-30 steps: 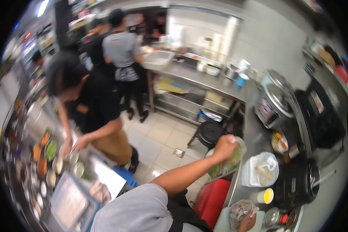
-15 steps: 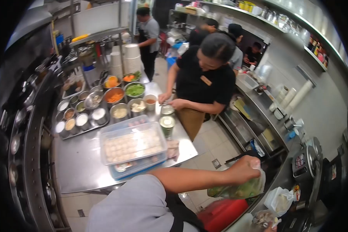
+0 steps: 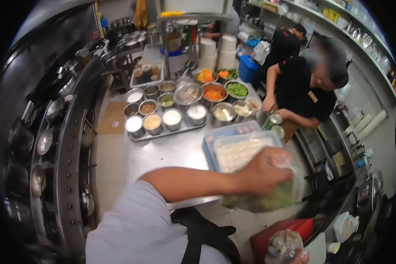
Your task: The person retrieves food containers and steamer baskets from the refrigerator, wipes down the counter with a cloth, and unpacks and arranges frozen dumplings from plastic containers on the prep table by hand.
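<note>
Head view: beside the table edge (image 3: 193,201), our left hand (image 3: 268,169) grips a greens bag (image 3: 260,201), likely soft, slippery, best held on top; our right hand (image 3: 300,257) clutches a clear bag (image 3: 284,244).

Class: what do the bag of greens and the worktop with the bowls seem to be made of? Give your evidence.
Bag of greens: probably thin, clear plastic, perhaps glossy; green shows through, though it's blurred.
Worktop: likely stainless steel, smooth, softly shiny; it looks grey with bright white reflections.
</note>
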Motion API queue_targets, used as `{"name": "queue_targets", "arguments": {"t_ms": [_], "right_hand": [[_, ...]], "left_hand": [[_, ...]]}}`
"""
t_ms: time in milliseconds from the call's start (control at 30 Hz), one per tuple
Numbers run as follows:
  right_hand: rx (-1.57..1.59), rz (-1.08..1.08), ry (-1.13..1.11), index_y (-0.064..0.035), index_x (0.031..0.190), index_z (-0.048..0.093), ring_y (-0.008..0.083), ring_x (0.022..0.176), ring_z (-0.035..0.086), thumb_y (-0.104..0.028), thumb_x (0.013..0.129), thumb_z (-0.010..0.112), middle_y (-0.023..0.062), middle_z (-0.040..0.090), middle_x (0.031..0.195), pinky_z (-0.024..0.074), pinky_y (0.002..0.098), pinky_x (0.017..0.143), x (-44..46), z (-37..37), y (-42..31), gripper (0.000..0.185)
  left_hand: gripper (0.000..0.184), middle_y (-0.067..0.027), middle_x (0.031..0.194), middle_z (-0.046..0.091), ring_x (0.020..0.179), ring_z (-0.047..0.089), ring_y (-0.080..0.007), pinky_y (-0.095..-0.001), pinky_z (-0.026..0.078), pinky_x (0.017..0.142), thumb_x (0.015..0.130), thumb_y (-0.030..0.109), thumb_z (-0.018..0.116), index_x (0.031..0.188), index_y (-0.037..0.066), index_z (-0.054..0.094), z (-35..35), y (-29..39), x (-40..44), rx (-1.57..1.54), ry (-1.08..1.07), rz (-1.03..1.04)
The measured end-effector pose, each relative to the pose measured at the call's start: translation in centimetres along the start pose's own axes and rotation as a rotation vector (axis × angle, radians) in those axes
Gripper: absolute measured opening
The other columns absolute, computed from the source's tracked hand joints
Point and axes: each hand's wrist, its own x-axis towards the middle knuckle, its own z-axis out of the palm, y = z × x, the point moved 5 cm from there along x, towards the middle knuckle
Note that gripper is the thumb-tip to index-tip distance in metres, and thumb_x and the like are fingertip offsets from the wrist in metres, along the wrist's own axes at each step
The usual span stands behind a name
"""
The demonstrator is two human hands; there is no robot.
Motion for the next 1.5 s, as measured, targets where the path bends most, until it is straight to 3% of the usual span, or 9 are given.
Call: {"name": "queue_targets", "arguments": {"t_ms": [100,233,533,700,833,933,1033,1233,1500], "right_hand": [[-0.053,-0.007,-0.088,-0.0037,0.136,0.054,0.0212,0.078,0.062,-0.027,0.092,0.063,0.0171,0.069,0.102,0.0508,0.0348,0.072,-5.1,1.2,-1.5,0.050],[-0.091,-0.033,-0.138,-0.0035,0.136,0.054,0.0212,0.078,0.062,-0.025,0.092,0.064,0.0173,0.069,0.102,0.0508,0.0346,0.072,-10.9,1.4,-2.7,0.050],[0.125,0.191,-0.114,0.0005,0.131,0.056,0.0192,0.074,0.060,-0.020,0.088,0.068,0.0121,0.069,0.091,0.0502,0.0331,0.071,-23.5,1.9,-7.0,0.049],[0.318,0.278,0.024,0.0047,0.128,0.057,0.0202,0.088,0.060,-0.026,0.088,0.070,0.0156,0.066,0.106,0.0495,0.0342,0.076,-35.5,4.0,-0.1,0.051],[0.195,0.411,0.026,0.0048,0.126,0.058,0.0208,0.090,0.060,-0.029,0.088,0.069,0.0166,0.067,0.105,0.0490,0.0351,0.077,-45.5,2.0,-4.0,0.052],[0.094,0.495,0.011,0.0048,0.125,0.059,0.0215,0.091,0.060,-0.032,0.088,0.069,0.0176,0.068,0.104,0.0486,0.0360,0.078,-50.2,1.7,-7.7,0.053],[0.127,0.557,0.016,0.0067,0.120,0.061,0.0227,0.086,0.061,-0.033,0.089,0.067,0.0180,0.069,0.103,0.0481,0.0369,0.078,-53.7,1.7,-7.6,0.051],[0.394,0.555,0.339,0.0057,0.111,0.064,0.0228,0.077,0.061,-0.026,0.090,0.067,0.0097,0.068,0.092,0.0497,0.0345,0.067,-57.0,1.6,-16.6,0.038],[0.945,0.430,0.260,-0.0111,0.080,0.061,0.0051,0.055,0.049,-0.020,0.091,0.065,-0.0045,0.056,0.068,0.0358,0.0240,0.046,-57.3,11.2,-33.5,0.015]], "left_hand": [[0.020,-0.0052,0.077,0.062,0.073,0.058,-0.0115,-0.0296,0.049,0.068,0.079,0.019,0.070,0.085,0.001,0.063,-10.5,1.3,-1.7,-0.082,-0.301,-0.578],[0.021,-0.0106,0.066,0.058,0.063,0.056,-0.0169,-0.0342,0.046,0.061,0.076,0.020,0.067,0.077,0.001,0.059,-20.1,-0.1,-6.8,0.239,-0.308,-0.665],[0.027,-0.0214,0.069,0.060,0.066,0.059,-0.0339,-0.0431,0.048,0.067,0.076,0.025,0.067,0.077,-0.002,0.063,-32.3,-11.3,-16.9,0.562,-0.249,-0.656],[0.038,-0.0206,0.112,0.060,0.103,0.057,-0.0345,-0.0427,0.046,0.090,0.079,0.034,0.073,0.097,0.002,0.064,-29.1,-8.1,-22.7,1.053,-0.326,-0.411],[0.045,-0.0162,0.118,0.056,0.112,0.053,-0.0316,-0.0440,0.041,0.097,0.079,0.031,0.077,0.113,0.006,0.060,-24.1,-1.5,-30.0,0.327,-0.360,-0.255],[0.076,-0.0136,0.137,0.049,0.123,0.050,-0.0241,-0.0371,0.039,0.105,0.083,0.059,0.067,0.134,0.006,0.050,-20.5,0.8,-41.9,0.020,-1.120,-0.745],[0.091,-0.0107,0.143,0.044,0.125,0.048,-0.0252,-0.0368,0.043,0.098,0.083,0.056,0.069,0.150,0.013,0.027,-19.2,2.0,-52.0,-0.284,-1.555,-0.945],[0.103,-0.0066,0.145,0.041,0.131,0.042,-0.0229,-0.0450,0.044,0.095,0.081,0.051,0.072,0.154,0.022,0.006,-20.5,6.5,-48.1,-1.177,-1.350,-1.268],[0.094,-0.0132,0.139,0.051,0.129,0.048,-0.0300,-0.0505,0.039,0.108,0.074,0.066,0.068,0.142,0.007,0.042,-33.0,-0.9,-47.0,-1.647,-1.213,-1.595]]}}
